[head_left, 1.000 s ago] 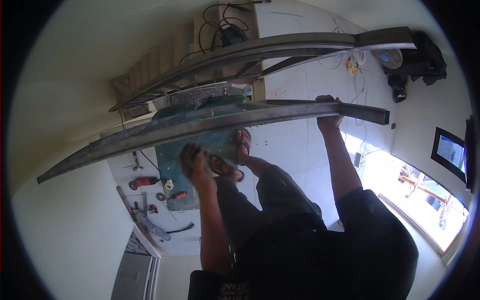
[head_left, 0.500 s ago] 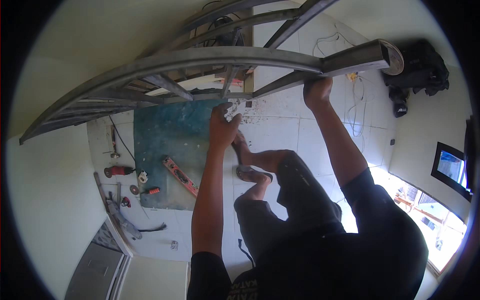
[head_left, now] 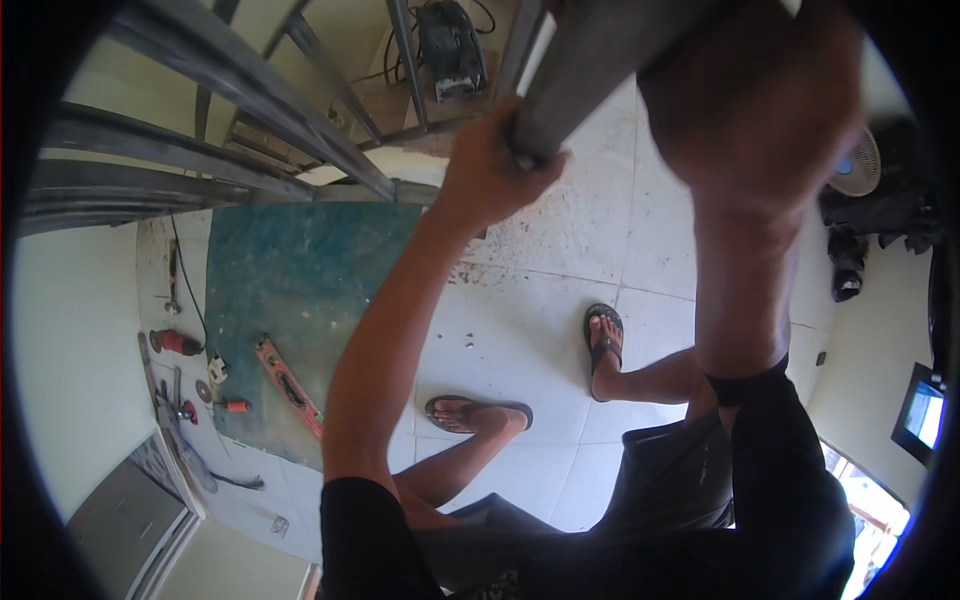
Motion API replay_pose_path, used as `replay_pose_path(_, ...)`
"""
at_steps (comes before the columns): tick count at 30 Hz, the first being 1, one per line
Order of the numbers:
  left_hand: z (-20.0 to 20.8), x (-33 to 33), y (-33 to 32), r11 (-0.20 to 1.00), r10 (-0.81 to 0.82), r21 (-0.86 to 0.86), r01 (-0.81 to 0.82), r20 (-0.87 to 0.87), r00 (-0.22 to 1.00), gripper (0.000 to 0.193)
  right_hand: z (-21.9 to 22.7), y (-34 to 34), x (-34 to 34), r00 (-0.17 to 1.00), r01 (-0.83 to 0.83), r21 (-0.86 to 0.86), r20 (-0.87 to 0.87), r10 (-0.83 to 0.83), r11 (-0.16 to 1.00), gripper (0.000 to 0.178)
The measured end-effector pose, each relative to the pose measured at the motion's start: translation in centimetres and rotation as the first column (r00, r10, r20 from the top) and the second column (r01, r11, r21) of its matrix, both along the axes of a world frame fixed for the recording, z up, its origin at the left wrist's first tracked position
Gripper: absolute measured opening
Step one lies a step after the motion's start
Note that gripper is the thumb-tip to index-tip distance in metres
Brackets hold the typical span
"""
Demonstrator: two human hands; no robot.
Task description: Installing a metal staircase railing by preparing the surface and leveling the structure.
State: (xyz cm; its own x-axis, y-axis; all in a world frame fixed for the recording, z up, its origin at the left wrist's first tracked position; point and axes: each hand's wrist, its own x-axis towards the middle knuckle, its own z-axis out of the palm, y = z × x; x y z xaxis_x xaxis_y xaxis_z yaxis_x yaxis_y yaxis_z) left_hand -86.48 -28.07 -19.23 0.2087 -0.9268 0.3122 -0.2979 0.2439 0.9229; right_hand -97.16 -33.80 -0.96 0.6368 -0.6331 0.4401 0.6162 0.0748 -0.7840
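Observation:
A grey welded metal frame (head_left: pixel 600 75) of square tubes and bars is raised close in front of me and fills the upper left. My left hand (head_left: pixel 485 175) is closed around the lower end of its thick near tube, with the thumb to the right. Higher up and very near the view, my right hand (head_left: pixel 755 105) is closed against the same tube. It is dark and slightly blurred, and its fingertips are hidden behind the tube.
On the tiled floor lies a green board (head_left: pixel 290 260) with a red spirit level (head_left: pixel 287 385). Left of it are a red power tool (head_left: pixel 177 342), a hammer (head_left: pixel 172 275) and a cutting disc (head_left: pixel 204 391). A dark machine (head_left: pixel 450 50) stands beyond; a fan (head_left: pixel 858 170) is at right.
The frame has come up nearer and swung round. My left hand, earlier free with fingers apart, now grips its tube. My right hand has risen with the frame, and my feet have moved apart.

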Motion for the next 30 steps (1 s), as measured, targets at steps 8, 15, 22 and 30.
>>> replay_pose_path(8,-1.2,1.8,-1.7,0.853,0.186,-0.465,0.236,0.695,0.695,0.015,-24.6,-6.5,-3.3,0.897,0.376,-0.290,-0.123,-0.424,0.880,0.044)
replay_pose_path(15,-0.7,-2.3,0.3,0.984,0.018,-0.175,-0.008,0.055,0.998,0.010,-43.3,0.1,0.0,0.906,0.215,0.220,-0.409,-0.110,0.951,0.066)
replay_pose_path(22,-4.1,2.3,-0.3,0.903,-0.422,-0.137,0.408,-0.469,0.776,0.032,-41.8,2.3,0.5,0.961,0.100,0.263,-0.276,-0.024,0.960,0.059)
replay_pose_path(30,-1.7,-0.9,1.7,0.984,-0.174,-0.103,0.142,-0.453,0.874,0.025,-43.0,0.5,0.0,0.983,0.083,0.178,-0.174,-0.052,0.980,0.063)
